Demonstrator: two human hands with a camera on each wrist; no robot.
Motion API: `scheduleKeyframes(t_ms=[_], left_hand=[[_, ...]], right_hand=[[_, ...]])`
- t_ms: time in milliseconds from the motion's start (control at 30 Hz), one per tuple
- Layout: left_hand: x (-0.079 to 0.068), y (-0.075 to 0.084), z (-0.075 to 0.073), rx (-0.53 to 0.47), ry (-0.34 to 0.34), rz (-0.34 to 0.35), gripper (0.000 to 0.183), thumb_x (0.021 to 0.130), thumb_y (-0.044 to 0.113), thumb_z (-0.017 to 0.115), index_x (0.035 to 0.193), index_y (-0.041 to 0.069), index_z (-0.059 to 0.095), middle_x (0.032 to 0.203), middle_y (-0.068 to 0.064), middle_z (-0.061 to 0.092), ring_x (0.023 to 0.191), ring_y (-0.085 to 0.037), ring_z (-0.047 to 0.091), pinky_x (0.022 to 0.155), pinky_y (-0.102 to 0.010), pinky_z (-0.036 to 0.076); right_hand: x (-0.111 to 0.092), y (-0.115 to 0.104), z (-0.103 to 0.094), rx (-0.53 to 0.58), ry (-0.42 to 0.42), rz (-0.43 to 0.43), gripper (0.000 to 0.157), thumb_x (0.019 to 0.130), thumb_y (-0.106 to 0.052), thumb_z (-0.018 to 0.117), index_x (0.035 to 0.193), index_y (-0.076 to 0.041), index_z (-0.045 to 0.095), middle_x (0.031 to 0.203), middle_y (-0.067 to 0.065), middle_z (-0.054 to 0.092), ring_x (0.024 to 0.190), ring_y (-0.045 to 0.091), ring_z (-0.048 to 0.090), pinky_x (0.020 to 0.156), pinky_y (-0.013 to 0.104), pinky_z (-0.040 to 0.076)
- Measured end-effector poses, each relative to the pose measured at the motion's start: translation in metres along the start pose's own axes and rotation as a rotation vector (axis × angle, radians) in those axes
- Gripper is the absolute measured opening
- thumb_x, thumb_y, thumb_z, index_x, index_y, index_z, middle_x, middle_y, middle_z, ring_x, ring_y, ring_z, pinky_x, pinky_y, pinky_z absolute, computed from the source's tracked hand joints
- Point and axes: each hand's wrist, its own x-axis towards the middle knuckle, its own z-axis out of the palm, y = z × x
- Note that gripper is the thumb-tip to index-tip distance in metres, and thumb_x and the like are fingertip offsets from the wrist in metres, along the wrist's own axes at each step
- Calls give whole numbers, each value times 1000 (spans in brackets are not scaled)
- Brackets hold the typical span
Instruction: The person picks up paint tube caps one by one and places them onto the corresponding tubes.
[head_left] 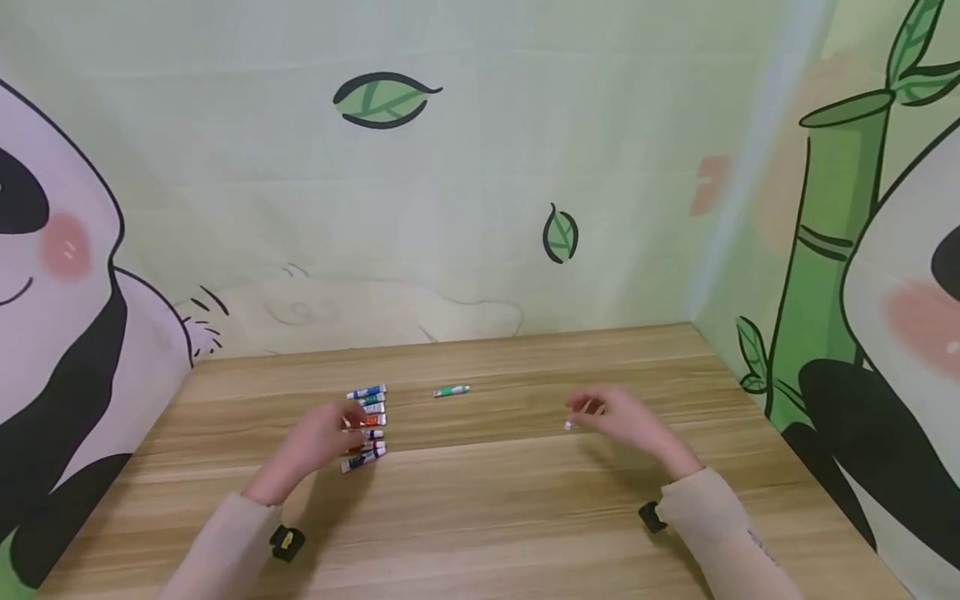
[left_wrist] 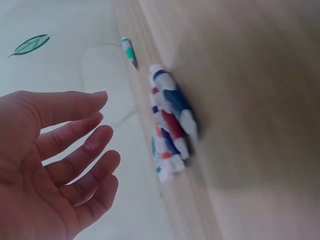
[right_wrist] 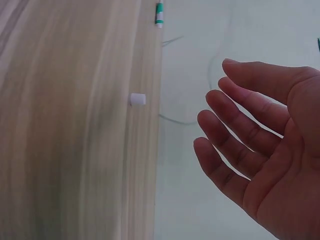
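Observation:
Several small paint tubes, among them a dark blue one (left_wrist: 177, 102) and a red one (left_wrist: 172, 125), lie side by side in a row on the left of the table. Over that row hovers my left hand (head_left: 324, 435), its fingers loosely bent with nothing between them in the left wrist view. A green and white paint tube (head_left: 452, 391) lies alone to the right of the row. Farther right, a small white cap-like piece (right_wrist: 138, 99) sits on the wood. My right hand (head_left: 621, 417) is beside it, fingers relaxed and holding nothing.
The wood-grain table (head_left: 480, 517) meets a pale green printed backdrop (head_left: 480, 167) along its back edge and at both sides. Small black devices (head_left: 287, 542) are at both wrists.

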Motion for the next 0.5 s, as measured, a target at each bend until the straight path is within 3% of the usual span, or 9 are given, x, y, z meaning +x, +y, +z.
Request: scheduleKeyframes(t_ms=[233,500], left_hand=[[25,16,-7,-40,-10,52,18,88,13,73,101,2,69,92,-5,67,80,-18,61,72,-39,53],[54,43,-4,-69,-5,45,19,91,17,72,107,6,69,97,-5,67,85,-19,60,71,-35,52]], right_hand=[[5,7,6,9,-18,-15,24,93,-13,73,111,2,72,95,0,72,87,16,63,76,32,53],[7,1,9,17,-54,10,26,96,-17,70,115,1,71,99,1,72,90,17,63,76,34,52]])
